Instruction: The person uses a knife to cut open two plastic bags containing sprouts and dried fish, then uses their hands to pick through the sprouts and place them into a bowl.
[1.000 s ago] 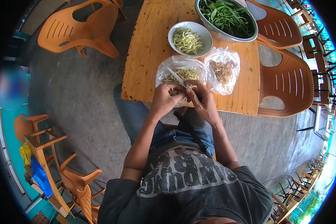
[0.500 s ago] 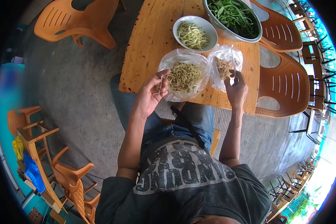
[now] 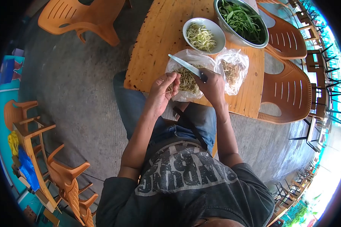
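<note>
My left hand (image 3: 162,92) is closed around a few bean sprouts (image 3: 170,88), partly hidden by the fingers. My right hand (image 3: 213,87) grips a knife (image 3: 186,66), its blade pointing up and left over a clear plastic bag full of bean sprouts (image 3: 188,84). Both hands are close together at the table's near edge, in front of that bag. To the right lies a second clear bag (image 3: 241,68) with brownish trimmings (image 3: 233,70). Behind the bags, a white bowl (image 3: 220,34) holds cleaner, pale sprouts (image 3: 202,37).
A large metal basin (image 3: 267,38) of green leaves (image 3: 240,19) stands at the far right of the wooden table (image 3: 155,41). Brown plastic chairs (image 3: 286,89) flank the table's right side. An orange chair (image 3: 81,17) is at the upper left.
My right hand has brought the knife left from the trimmings bag to over the sprout bag. My left hand has shifted slightly right, its fingers more closed.
</note>
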Demonstrator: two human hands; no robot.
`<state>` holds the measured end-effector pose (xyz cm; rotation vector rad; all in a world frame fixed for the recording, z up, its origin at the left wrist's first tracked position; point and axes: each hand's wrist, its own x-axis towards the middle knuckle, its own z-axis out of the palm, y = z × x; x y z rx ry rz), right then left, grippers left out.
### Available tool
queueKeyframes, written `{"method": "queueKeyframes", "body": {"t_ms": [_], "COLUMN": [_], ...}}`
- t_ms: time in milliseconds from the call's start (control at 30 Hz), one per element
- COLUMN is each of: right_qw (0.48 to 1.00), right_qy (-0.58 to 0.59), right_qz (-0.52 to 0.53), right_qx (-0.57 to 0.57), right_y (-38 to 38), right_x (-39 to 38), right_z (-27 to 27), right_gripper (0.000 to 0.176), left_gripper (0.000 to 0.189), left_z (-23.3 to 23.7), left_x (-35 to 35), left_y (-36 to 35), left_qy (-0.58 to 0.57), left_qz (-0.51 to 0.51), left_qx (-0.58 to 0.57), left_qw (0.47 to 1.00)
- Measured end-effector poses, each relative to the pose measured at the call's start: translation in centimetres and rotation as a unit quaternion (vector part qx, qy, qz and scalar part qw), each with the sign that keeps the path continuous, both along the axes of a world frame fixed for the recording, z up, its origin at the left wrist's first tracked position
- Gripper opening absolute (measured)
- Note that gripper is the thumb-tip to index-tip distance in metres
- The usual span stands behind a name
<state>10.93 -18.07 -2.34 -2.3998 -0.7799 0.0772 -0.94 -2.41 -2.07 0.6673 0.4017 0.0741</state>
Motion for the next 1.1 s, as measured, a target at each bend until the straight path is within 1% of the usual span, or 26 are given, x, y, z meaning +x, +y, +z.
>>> {"method": "queueKeyframes", "body": {"t_ms": [67,200,300,400,433,533,567,600,667,700,733,833,933,967,1033,1067,1100], "right_qw": [1.0,0.999,0.998,0.993,0.986,0.928,0.91,0.876,0.792,0.76,0.744,0.738,0.785,0.806,0.843,0.854,0.844], "right_qy": [-0.01,-0.02,-0.039,0.068,0.07,0.177,0.226,0.281,0.387,0.422,0.436,0.455,0.445,0.415,0.351,0.366,0.386], "right_qz": [0.018,0.028,0.021,-0.034,-0.045,-0.085,-0.107,-0.118,-0.137,-0.122,-0.132,-0.128,-0.141,-0.111,-0.049,-0.028,-0.011], "right_qx": [-0.004,-0.016,0.05,0.088,0.145,0.316,0.33,0.373,0.452,0.479,0.489,0.482,0.407,0.408,0.405,0.37,0.373], "right_y": [0.0,0.0,0.0,-0.1,-0.2,-0.2,-0.4,-0.5,-0.5,-0.4,-0.1,0.2,0.0,-0.2,-1.1,-2.0,-2.7], "right_x": [-0.1,-0.1,0.1,0.0,-0.1,-0.4,-0.9,-1.3,-2.3,-2.9,-3.5,-4.8,-5.0,-4.8,-4.1,-3.5,-3.0], "right_z": [-0.1,0.3,-0.2,1.2,0.8,0.7,1.1,1.4,1.7,1.5,1.6,1.2,1.8,2.0,2.7,3.5,3.8], "right_gripper": [0.025,0.027,0.025,0.024,0.02,0.019,0.018,0.017,0.017,0.015,0.013,0.017,0.023,0.026,0.031,0.037,0.038], "left_gripper": [0.02,0.02,0.021,0.023,0.023,0.023,0.023,0.022,0.02,0.02,0.02,0.019,0.017,0.016,0.015,0.014,0.013], "left_z": [-0.4,-0.2,0.0,0.0,-0.2,0.3,0.5,0.6,0.7,0.8,0.9,0.7,1.0,1.1,0.8,0.7,0.9], "left_x": [-0.1,0.4,0.9,0.9,0.9,1.0,1.1,1.3,1.7,1.9,2.3,2.7,2.6,2.6,2.6,2.6,2.8], "left_y": [0.0,-0.5,-0.7,-0.9,-0.9,-1.5,-1.9,-2.2,-2.9,-3.3,-3.6,-3.8,-3.5,-3.4,-2.6,-2.4,-2.4], "left_qy": [-0.006,0.026,0.039,0.048,0.051,0.059,0.061,0.054,0.04,0.033,0.025,0.021,0.032,0.036,0.02,0.013,0.016], "left_qz": [-0.002,0.01,0.012,0.019,0.02,0.02,0.02,0.022,0.026,0.041,0.056,0.069,0.071,0.071,0.032,0.011,-0.003], "left_qx": [0.005,0.008,0.012,0.029,0.031,0.051,0.06,0.064,0.073,0.068,0.064,0.061,0.067,0.07,0.088,0.096,0.121], "left_qw": [1.0,1.0,0.999,0.998,0.998,0.997,0.996,0.996,0.996,0.996,0.996,0.996,0.995,0.994,0.995,0.995,0.993]}}
